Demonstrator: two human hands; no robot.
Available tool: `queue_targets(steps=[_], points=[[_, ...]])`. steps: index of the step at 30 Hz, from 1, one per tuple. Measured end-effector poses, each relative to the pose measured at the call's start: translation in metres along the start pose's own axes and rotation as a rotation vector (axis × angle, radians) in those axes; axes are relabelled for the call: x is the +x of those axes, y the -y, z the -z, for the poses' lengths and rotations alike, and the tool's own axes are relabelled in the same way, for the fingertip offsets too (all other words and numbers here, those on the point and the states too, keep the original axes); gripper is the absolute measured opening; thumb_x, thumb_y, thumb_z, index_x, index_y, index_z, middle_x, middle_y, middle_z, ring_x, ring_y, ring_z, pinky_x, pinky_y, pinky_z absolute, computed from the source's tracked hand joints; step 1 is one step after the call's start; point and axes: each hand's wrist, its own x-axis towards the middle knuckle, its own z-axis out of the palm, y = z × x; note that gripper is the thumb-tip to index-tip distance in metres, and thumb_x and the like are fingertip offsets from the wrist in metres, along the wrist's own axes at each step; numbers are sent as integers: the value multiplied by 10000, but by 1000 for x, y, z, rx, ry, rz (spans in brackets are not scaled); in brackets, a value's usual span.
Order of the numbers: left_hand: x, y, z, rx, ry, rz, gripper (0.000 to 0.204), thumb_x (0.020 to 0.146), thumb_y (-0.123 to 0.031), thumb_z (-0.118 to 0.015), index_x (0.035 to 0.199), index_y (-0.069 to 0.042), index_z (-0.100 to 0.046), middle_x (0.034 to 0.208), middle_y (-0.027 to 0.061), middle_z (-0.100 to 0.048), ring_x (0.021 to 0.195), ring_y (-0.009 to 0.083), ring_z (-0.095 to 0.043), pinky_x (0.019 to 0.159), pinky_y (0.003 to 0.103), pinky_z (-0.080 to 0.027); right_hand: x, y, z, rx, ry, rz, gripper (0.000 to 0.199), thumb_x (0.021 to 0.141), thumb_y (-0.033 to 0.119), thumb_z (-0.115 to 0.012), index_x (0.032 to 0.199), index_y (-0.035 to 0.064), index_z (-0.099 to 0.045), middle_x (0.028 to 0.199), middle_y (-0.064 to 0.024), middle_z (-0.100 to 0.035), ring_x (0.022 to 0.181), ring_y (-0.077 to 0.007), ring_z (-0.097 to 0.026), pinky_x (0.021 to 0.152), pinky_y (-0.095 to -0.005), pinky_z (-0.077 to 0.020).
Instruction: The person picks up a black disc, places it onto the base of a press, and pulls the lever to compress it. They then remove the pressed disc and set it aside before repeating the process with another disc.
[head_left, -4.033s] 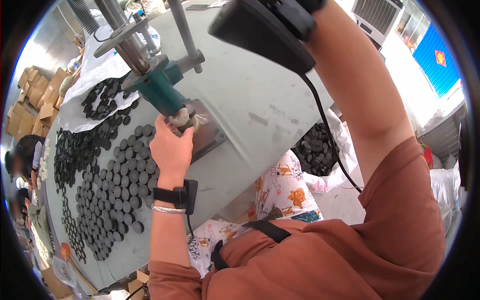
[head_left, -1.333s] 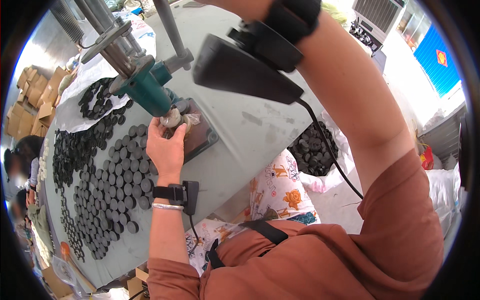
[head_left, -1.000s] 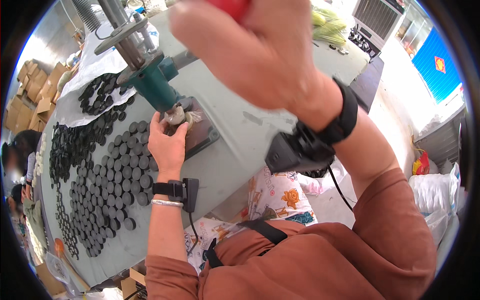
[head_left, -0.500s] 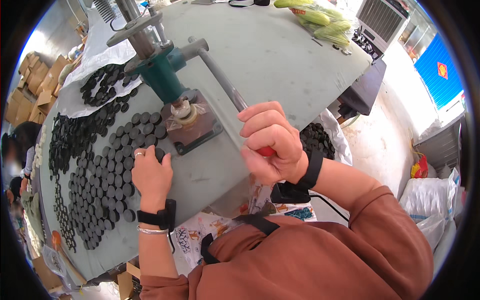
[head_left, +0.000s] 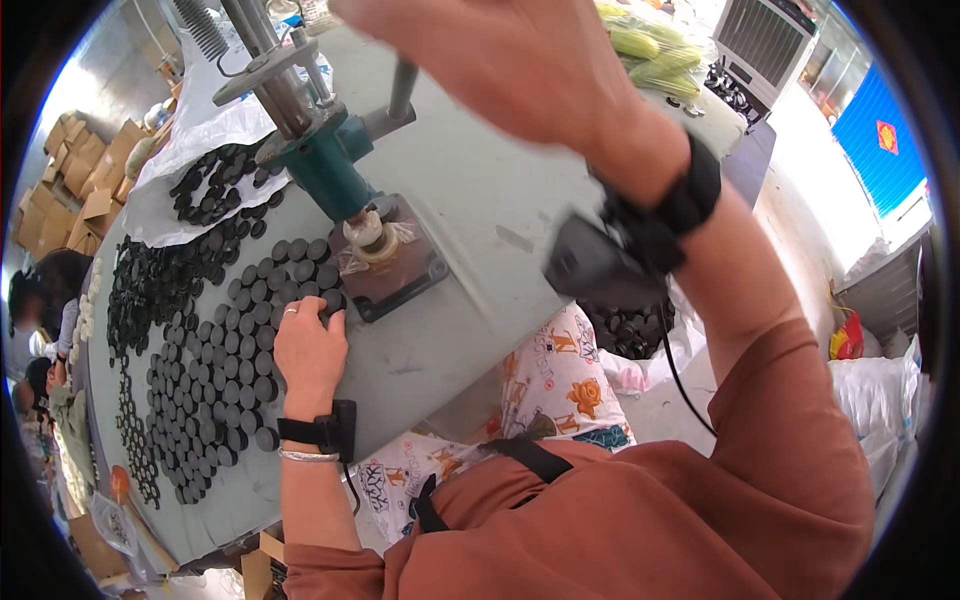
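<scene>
A hand press [head_left: 325, 165] with a green body stands on the table. Under its ram, on the dark base plate [head_left: 400, 292], sits a pale round fitting [head_left: 370, 238] with scraps of clear film around it. Beside the plate's near-left corner, my left hand [head_left: 308, 350] is closed, with a black round cap [head_left: 333, 299] between thumb and fingers. My right hand [head_left: 500, 65] is raised high at the top edge, blurred, its fingers out of sight. The press's grey lever [head_left: 402, 90] runs up behind it; the grip end is hidden.
Many black caps [head_left: 215, 375] lie packed left of my left hand, with smaller black rings [head_left: 135, 430] beyond. More black parts spill from a white sack [head_left: 160, 210]. Bagged green vegetables [head_left: 660, 50] lie at the back right. A bag of black parts [head_left: 630, 330] stands below the table edge.
My right hand has risen from the right to the top, and the lever has swung up with it. My left hand stays beside the plate with the cap.
</scene>
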Motion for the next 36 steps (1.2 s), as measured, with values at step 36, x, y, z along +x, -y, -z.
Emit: queue_targets(steps=[36], points=[[45, -63, -23, -609, -138, 90, 754, 721, -194, -773, 1349, -25, -392, 1046, 148, -694, 960, 280, -675, 860, 370, -507, 29, 11, 0, 111, -1, -206, 326, 801, 196, -528, 601, -61, -518, 575, -136, -551, 525, -174, -499, 492, -359, -390]])
